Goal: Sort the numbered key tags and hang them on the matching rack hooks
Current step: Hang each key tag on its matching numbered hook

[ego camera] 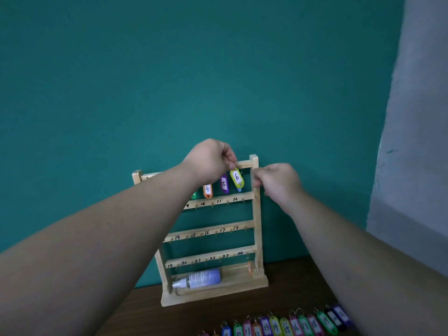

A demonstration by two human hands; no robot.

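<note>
Four tags hang from the top rail of the wooden rack (257,226): a green tag (194,195) mostly hidden by the forearm, orange tag 4 (207,191), purple tag 5 (224,183) and yellow tag 6 (237,178). Over a dozen more form a row of tags (286,326) on the table (291,287). The raised left hand (208,161) pinches the ring of yellow tag 6 at the rail. The right hand (278,183) curls round the rack's right upright.

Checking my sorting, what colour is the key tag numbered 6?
Yellow-green; key tag 6 shows best in the head view.

Tags 4 (207,189), 5 (224,183), 6 (236,177); rack (256,214) 10–12, 14–24
</note>
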